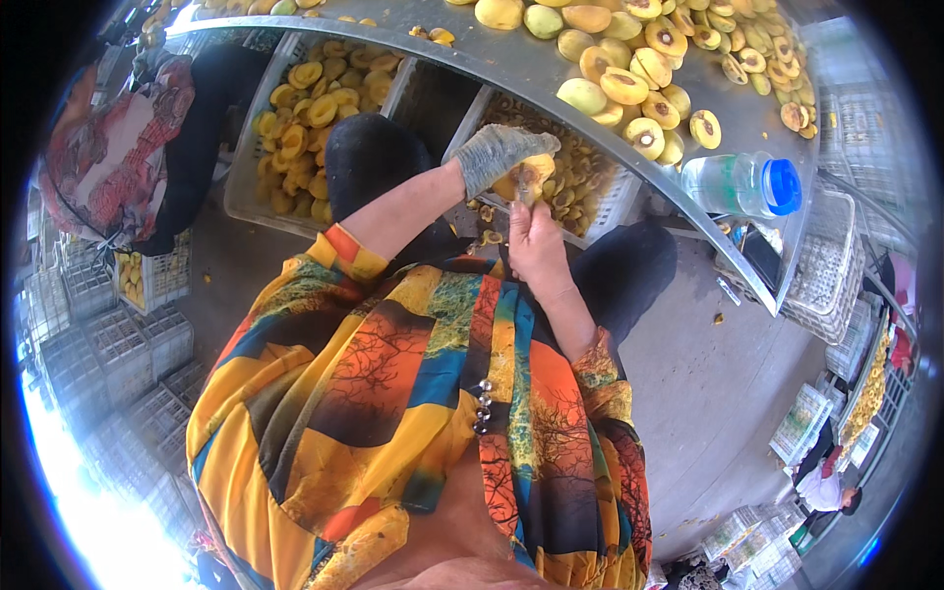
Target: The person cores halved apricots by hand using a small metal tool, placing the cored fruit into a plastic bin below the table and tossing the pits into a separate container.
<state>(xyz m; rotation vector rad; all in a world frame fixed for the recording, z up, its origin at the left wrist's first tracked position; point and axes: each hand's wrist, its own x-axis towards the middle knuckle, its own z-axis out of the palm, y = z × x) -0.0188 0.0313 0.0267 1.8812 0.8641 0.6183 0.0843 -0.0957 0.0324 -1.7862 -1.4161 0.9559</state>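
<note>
My left hand, in a grey knit glove, is closed around a yellow peach above the crates between my knees. My bare right hand grips a small metal tool from below, its tip against the peach. Fingers cover the tool's handle, so its exact kind does not show. Beneath the hands, a white crate holds brown pits and scraps. To its left, another white crate is full of halved yellow peaches.
A metal table runs across the far side, bearing many peaches. Near its right corner lies a clear bottle with a blue cap. Another person's patterned sleeve is at the left. Stacked crates stand farther left.
</note>
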